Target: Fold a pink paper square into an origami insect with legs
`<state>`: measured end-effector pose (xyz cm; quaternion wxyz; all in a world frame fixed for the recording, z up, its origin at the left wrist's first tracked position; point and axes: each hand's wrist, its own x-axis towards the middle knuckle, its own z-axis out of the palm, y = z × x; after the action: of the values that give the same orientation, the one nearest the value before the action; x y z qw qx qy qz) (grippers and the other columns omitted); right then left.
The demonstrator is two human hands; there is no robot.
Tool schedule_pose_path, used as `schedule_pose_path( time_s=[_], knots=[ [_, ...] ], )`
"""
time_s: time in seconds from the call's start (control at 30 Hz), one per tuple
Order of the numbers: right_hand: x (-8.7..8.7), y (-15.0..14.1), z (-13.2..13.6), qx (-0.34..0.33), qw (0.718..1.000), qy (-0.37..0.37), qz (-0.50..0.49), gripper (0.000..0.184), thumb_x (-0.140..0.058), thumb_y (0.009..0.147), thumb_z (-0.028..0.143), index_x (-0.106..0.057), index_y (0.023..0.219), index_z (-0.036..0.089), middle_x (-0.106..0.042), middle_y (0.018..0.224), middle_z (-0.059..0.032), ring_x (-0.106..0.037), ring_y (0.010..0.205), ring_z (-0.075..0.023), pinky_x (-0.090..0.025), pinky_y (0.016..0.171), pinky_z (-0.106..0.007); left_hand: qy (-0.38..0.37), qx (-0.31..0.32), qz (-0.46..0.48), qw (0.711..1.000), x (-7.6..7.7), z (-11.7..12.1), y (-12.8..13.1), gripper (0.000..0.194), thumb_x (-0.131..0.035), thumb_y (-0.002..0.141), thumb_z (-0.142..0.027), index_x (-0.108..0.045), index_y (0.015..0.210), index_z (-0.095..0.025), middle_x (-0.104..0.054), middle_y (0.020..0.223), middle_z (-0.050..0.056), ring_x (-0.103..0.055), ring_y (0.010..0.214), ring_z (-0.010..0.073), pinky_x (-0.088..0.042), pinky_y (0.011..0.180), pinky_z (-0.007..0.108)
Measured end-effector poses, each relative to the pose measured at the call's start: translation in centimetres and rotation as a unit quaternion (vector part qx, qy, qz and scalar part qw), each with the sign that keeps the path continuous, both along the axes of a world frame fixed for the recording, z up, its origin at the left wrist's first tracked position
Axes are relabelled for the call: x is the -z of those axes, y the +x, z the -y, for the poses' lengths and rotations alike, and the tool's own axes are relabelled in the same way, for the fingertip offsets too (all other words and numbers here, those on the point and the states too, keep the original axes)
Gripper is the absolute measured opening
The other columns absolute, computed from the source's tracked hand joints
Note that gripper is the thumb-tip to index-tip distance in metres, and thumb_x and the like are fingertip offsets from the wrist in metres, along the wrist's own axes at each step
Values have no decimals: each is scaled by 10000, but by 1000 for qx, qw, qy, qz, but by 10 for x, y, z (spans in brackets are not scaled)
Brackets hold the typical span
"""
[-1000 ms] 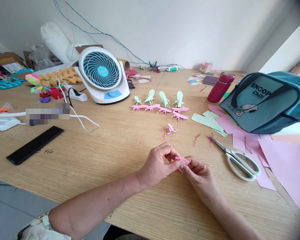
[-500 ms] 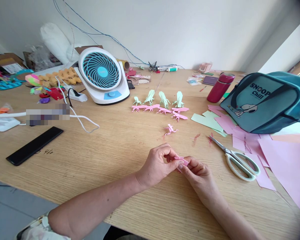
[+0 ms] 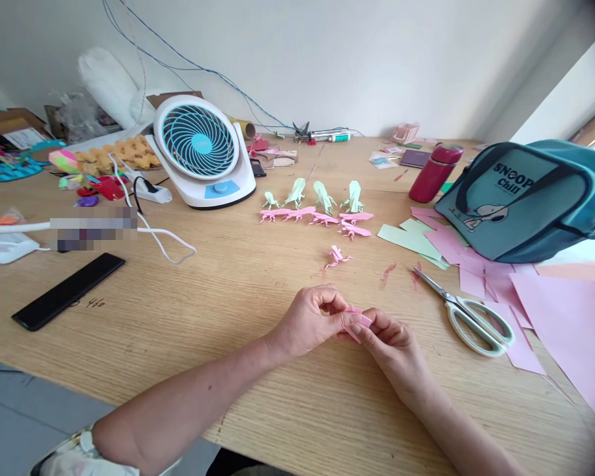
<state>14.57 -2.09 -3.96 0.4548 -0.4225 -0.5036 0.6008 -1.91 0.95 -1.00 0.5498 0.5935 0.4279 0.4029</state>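
A small folded piece of pink paper (image 3: pixel 361 318) is pinched between both hands, just above the wooden table (image 3: pixel 188 330). My left hand (image 3: pixel 313 316) grips its left side between thumb and curled fingers. From the right, my right hand (image 3: pixel 391 338) closes on the same piece, thumb on the near side. Fingers cover much of the paper's shape. Beyond the hands lies a small pink folded paper figure (image 3: pixel 337 256). Farther back, several pink insect-like paper figures (image 3: pixel 356 229) stand before several pale green ones (image 3: pixel 324 197).
Scissors (image 3: pixel 469 317) lie right of my hands, near loose pink paper sheets (image 3: pixel 565 324) and green strips (image 3: pixel 409 239). A teal bag (image 3: pixel 520 198) and a red bottle (image 3: pixel 435 173) stand behind. A fan (image 3: pixel 201 149), a black bar (image 3: pixel 69 291) and white cables (image 3: pixel 166 231) are leftward.
The pink paper has tilted slightly between my fingers, and more of its lower part shows below the thumbs. Both hands keep their hold in nearly the same place.
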Motion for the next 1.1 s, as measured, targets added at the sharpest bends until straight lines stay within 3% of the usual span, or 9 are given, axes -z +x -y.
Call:
schedule_pose_path(
  time_s=[0.2,0.43,0.7,0.97,1.1],
  knots=[
    [0,-1,-1,-1,1000,-3,0,393,-777,734,591,-678,717,210,-721,714,-42,-681,731,-191,-536,722,-290,83,-17,-37,996,0,0,-1,326,-852,707,-339,-635,574,-134,-603,648,-6,-579,629,89,-472,586,188],
    [-2,-1,-1,1,1000,-1,5,422,-754,743,618,-659,680,212,-725,703,-54,-681,723,-201,-534,715,-308,60,11,-15,998,-2,-1,-2,366,-802,742,-487,-717,635,-148,-643,686,21,-600,616,112,-502,559,216],
    [-3,0,0,7,1000,14,0,352,-769,767,545,-682,707,209,-735,732,-55,-682,744,-192,-529,717,-289,51,28,-6,998,4,-4,-4,417,-744,789,-537,-709,667,-140,-645,699,37,-593,664,129,-478,629,244],
    [0,-2,0,24,999,26,9,358,-735,795,556,-679,718,211,-729,733,-58,-682,734,-201,-545,714,-310,96,21,-35,995,3,-1,-3,324,-704,859,-430,-706,709,-142,-631,700,30,-567,670,126,-458,646,245],
    [4,-2,2,36,997,55,48,331,-738,806,516,-658,709,210,-685,682,-27,-629,662,-168,-497,626,-270,102,2,-70,992,4,2,0,214,-780,784,-322,-671,720,-150,-654,762,21,-567,709,123,-459,676,237]
  ],
)
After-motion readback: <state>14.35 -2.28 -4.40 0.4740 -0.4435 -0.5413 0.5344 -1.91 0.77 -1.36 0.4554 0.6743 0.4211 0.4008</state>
